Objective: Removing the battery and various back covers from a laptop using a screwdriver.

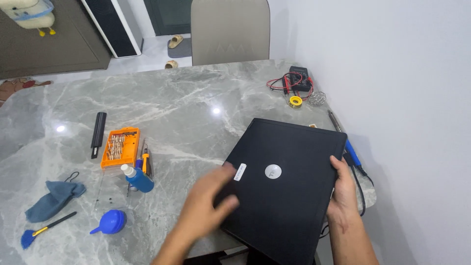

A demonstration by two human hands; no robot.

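Hands first: we see both of them on a closed black laptop (pixel 287 184) that lies skewed at the right end of a grey marble table (pixel 196 108), one corner jutting past the near edge. Our left hand (pixel 211 198) is blurred; it lies flat on the lid near the left edge, fingers stretched loosely and close together, pressing on it and not wrapped round anything. Our right hand (pixel 342 194) clasps the laptop's right edge, thumb on top of the lid, the other fingers curled underneath out of sight.

Left of the laptop we find an orange case of screwdriver bits (pixel 120 147) with a black cylinder (pixel 98 134) beside it, a blue bottle with a white cap (pixel 138 179) lying on its side, a blue rubber blower (pixel 110 222), a folded blue cloth (pixel 54 198) and a small brush with blue bristles (pixel 46 229). Behind the laptop, near the white wall, sit a black meter with red leads (pixel 297 81) and a yellow-cored spool of wire (pixel 295 101). A blue-handled tool (pixel 352 153) lies just beside the laptop's right edge. A beige chair (pixel 229 32) stands at the far side of the table.
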